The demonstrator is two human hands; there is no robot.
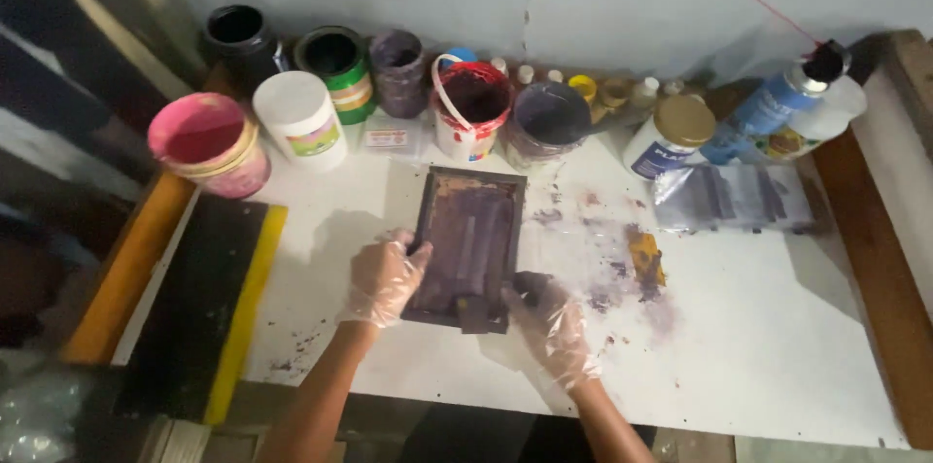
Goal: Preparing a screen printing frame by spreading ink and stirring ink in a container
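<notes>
gripping the frame (468,247) at table centre, gloved left hand (382,278) clamps its 9 o'clock edge, right hand (552,319) closes on the 5 o'clock corner; long axis runs 6 to 12, toward paint tubs (473,108).

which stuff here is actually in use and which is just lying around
In use: left hand gripping the left edge of the small dark framed screen; right hand at its lower right corner.

Lying about: pink bucket, white jar, red paint tub, spray bottle, clear plastic sheet, black and yellow board.
</notes>
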